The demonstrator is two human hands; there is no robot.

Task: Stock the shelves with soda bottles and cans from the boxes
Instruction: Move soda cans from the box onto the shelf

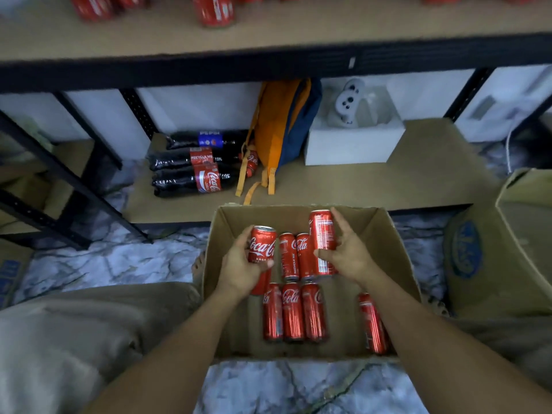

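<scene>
An open cardboard box point(388, 234) stands on the floor in front of me, with several red Coca-Cola cans point(294, 312) lying inside. My left hand point(239, 268) grips one red can point(263, 245) above the box's left side. My right hand point(349, 252) grips a second red can point(322, 234) above the box's middle, held nearly upright. On the upper shelf point(298, 28) stand several red cans point(213, 10). Three dark soda bottles point(194, 164) lie on the bottom shelf point(388, 186).
An orange and blue backpack point(283, 124) leans on the bottom shelf beside a white box point(352, 144) holding a grey controller. Another cardboard box point(507, 249) stands at the right. Black shelf posts point(74, 186) slant at the left. My bent knee point(74, 339) fills the lower left.
</scene>
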